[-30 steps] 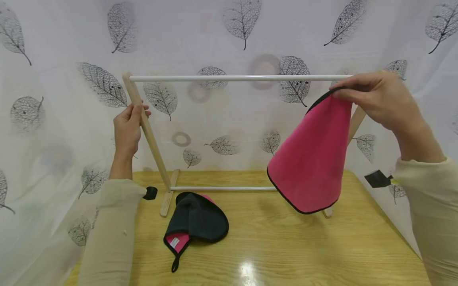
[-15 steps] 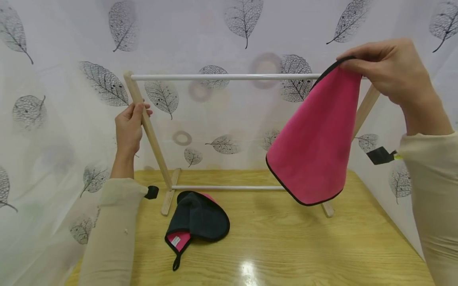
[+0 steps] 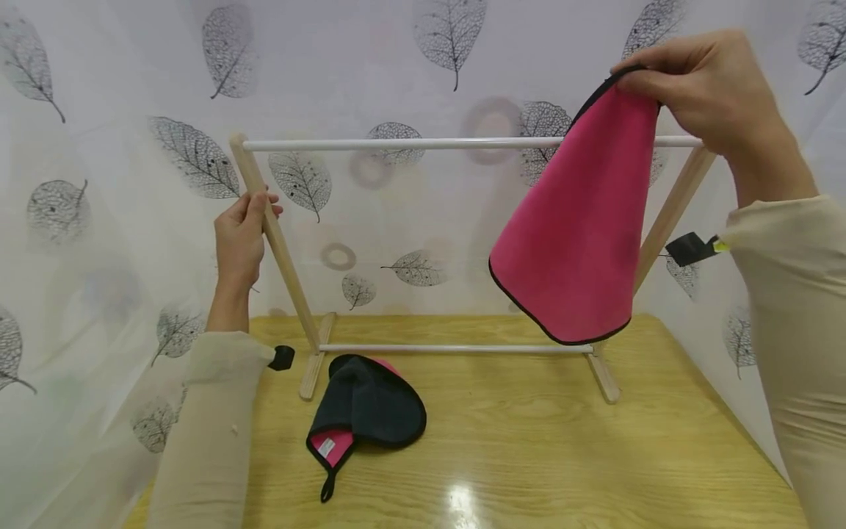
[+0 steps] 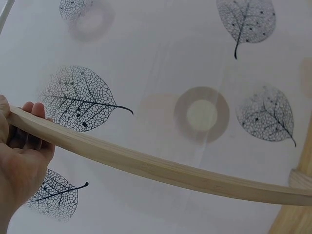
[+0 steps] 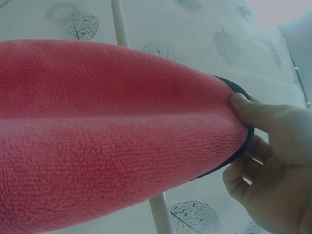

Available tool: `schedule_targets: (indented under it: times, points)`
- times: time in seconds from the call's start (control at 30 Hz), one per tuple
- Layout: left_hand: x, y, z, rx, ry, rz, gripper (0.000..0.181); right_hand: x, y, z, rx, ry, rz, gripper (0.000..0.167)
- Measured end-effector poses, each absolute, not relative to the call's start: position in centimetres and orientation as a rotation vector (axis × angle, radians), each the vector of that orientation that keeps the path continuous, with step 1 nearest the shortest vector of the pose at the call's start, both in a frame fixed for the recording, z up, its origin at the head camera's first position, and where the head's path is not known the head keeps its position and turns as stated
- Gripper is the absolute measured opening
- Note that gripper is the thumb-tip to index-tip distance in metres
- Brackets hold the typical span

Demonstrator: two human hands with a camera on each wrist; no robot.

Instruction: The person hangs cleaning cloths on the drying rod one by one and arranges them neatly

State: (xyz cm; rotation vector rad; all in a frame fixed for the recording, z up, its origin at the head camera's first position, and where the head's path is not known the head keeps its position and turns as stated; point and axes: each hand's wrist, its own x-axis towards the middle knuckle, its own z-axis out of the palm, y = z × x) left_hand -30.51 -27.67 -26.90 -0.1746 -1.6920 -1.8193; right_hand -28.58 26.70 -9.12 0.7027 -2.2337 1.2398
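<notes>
A pink towel with black edging hangs from my right hand, which pinches its top edge above the white upper bar of a drying rack. In the head view the towel hangs in front of that bar; the right wrist view shows its fluffy pink face and the thumb on the edge. My left hand grips the rack's left wooden post, fingers curled round it in the left wrist view. A crumpled dark grey towel with pink lining and a black loop lies on the table.
The rack's right post slants down to a wooden foot. A lower white bar joins the feet just above the wooden table. Behind stands a pale curtain printed with leaves.
My right hand has risen from about the upper bar's height to well above it, lifting the pink towel. The left hand keeps its grip on the post, and the grey towel lies still.
</notes>
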Motion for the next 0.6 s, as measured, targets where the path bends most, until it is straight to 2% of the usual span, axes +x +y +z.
schedule_targets:
  times: [0.33,0.6]
  points:
    - [-30.6,-27.7,-27.0,-0.172,-1.685,-1.818,0.040,-31.5,26.5,-8.7,0.630,-2.288,1.363,0.030]
    - [-30.8,-27.9,-27.1,-0.188,-1.665,-1.832,0.039,-33.5,26.5,-9.2,0.585,-2.332,1.398,0.022]
